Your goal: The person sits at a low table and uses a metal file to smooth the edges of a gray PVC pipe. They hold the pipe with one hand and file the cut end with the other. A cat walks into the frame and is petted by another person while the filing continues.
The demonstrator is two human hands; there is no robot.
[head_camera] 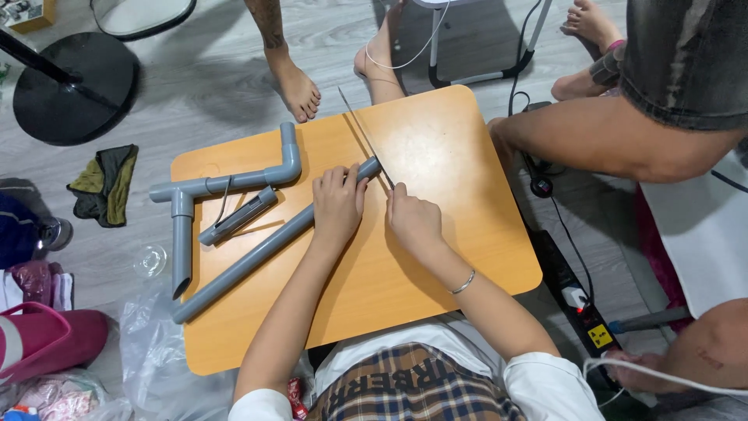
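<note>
A long grey plastic pipe (249, 261) lies diagonally across the small orange wooden table (467, 249). My left hand (337, 204) presses down on the pipe close to its upper end. My right hand (413, 221) grips one end of a thin metal saw blade (361, 131), which crosses the pipe's tip and runs up toward the table's far edge. A bracelet sits on my right wrist. To the left lies a jointed assembly of grey pipes (234, 184) with elbow and tee fittings, and a short grey tool-like piece (238, 217) beside it.
Other people sit around the table: bare feet (300, 90) at the far edge, a leg (615, 140) at right. A power strip (573, 292) with cables lies on the floor at right. A black fan base (74, 86), a rag (105, 183), plastic bags and a pink bag (43, 339) at left.
</note>
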